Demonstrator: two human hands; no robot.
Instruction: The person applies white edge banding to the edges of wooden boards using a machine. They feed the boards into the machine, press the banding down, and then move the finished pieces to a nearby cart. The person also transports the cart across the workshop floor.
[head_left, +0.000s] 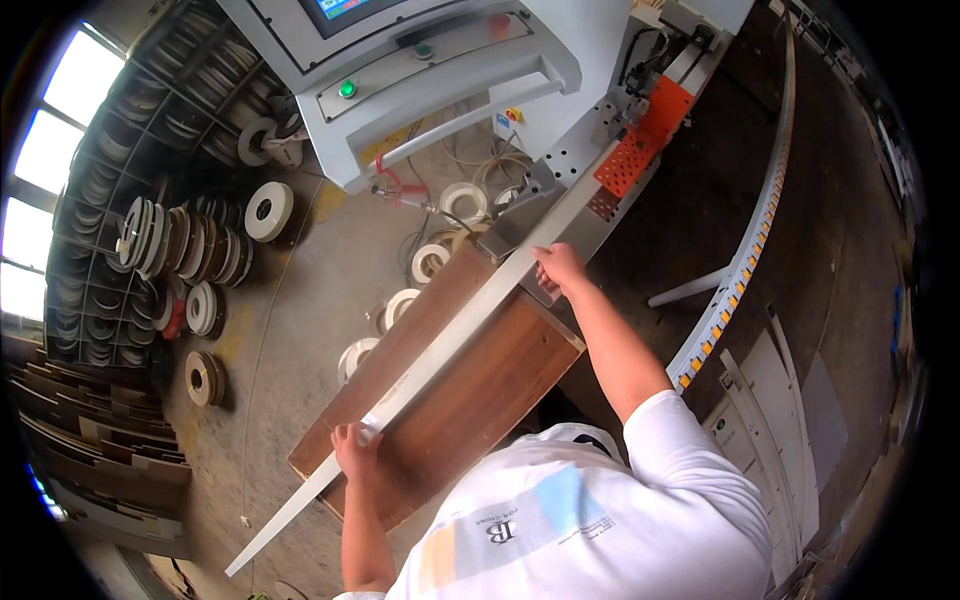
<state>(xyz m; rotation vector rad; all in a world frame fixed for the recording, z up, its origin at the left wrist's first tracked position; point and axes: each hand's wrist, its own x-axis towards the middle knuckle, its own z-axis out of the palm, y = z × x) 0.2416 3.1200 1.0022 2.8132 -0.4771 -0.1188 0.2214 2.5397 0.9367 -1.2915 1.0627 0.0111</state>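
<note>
While the long white strip (440, 350) lay across the brown wooden panels (470, 390), both hands of the person were on it. The left hand (355, 448) was near the lower end of the strip, with the fingers curled down over its edge, so the hand was mostly closed on it; how firmly it gripped, I cannot tell. The right hand (558, 266) was much farther up, with the fingers bent and pressed on the top face of the strip, and the thumb side turned to the machine. It looked half closed, more pressing than grasping.

The strip was narrow and very long. Its long axis ran diagonally, from the lower left, where the free end stuck out over the concrete floor (300, 300) beyond the panels, up to the upper right, where the other end pointed into the grey machine (450, 80) just beside an orange perforated guard (640, 140). It rested flat on the stacked panels, roughly along their length.

Rolls of edge banding (268, 212) stood on the floor to the left, well apart from the hands, and more rolls filled a rack (110, 270) by the windows. A curved roller rail (740, 260) ran on the right side of the person.
</note>
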